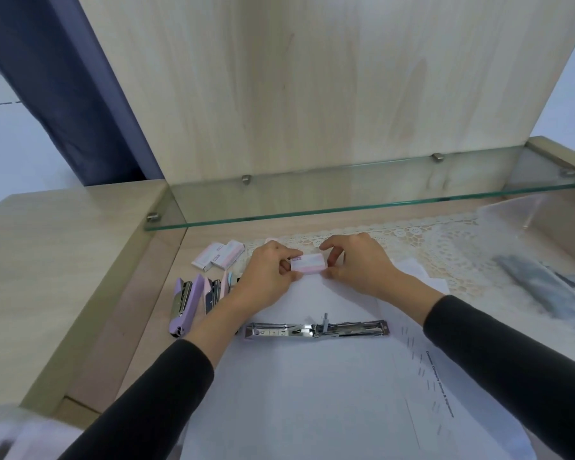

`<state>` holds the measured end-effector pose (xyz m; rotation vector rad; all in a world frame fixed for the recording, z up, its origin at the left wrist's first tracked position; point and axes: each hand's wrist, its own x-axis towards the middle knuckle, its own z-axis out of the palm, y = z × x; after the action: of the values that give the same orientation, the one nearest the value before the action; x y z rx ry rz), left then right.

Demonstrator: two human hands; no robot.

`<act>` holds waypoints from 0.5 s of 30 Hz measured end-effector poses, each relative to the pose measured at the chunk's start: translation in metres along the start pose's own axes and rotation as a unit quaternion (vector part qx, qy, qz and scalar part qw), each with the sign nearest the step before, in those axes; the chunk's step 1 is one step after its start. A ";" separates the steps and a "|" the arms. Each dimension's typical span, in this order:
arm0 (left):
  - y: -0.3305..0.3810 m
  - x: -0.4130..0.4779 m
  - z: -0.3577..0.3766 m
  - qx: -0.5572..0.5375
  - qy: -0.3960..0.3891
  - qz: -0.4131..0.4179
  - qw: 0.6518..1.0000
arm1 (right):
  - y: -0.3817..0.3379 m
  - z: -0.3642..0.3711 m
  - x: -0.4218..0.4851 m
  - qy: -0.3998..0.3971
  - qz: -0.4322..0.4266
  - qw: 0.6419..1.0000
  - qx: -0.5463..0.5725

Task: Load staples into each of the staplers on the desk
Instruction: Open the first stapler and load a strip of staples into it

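Desk [146, 327], left to right: lilac stapler [182, 305] lying open, spare staple boxes [218, 258] behind it, left hand [266, 277] pinching one end of a pink staple box [308, 263], right hand [356, 265] pinching the other end, unfolded metal stapler [316, 329] on white paper [312, 393] below them.

Arms stretched forward, left hand [267, 279], right hand [359, 267], both pinching 1 staple box [309, 263]

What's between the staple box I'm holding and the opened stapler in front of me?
Between staple box and stapler, only bare white paper, head view.
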<state>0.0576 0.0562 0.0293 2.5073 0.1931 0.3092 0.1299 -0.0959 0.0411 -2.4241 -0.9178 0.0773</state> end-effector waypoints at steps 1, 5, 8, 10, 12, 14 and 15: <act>0.000 -0.001 0.000 -0.001 0.003 -0.001 1.000 | -0.001 0.001 0.000 0.000 -0.004 1.000 0.001; -0.001 -0.002 -0.004 0.007 0.005 0.005 1.000 | 0.001 0.004 0.002 0.005 -0.007 1.000 0.008; -0.003 -0.003 -0.008 0.024 0.002 0.007 1.000 | 0.004 0.005 0.003 0.014 0.000 0.999 0.032; -0.005 -0.003 -0.010 0.036 -0.001 0.006 0.999 | 0.007 0.007 0.003 0.017 0.001 0.999 0.041; -0.004 -0.004 -0.011 0.044 -0.007 0.008 0.999 | 0.009 0.008 0.004 0.021 0.003 0.999 0.048; -0.002 -0.004 -0.010 0.067 -0.012 0.019 0.997 | 0.010 0.008 0.004 0.022 0.006 0.998 0.052; -0.002 -0.004 -0.008 0.087 -0.011 0.025 0.996 | 0.010 0.008 0.005 0.022 0.004 0.998 0.053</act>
<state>0.0517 0.0612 0.0343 2.6908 0.1552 0.2952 0.1378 -0.0958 0.0299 -2.3232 -0.8618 0.0744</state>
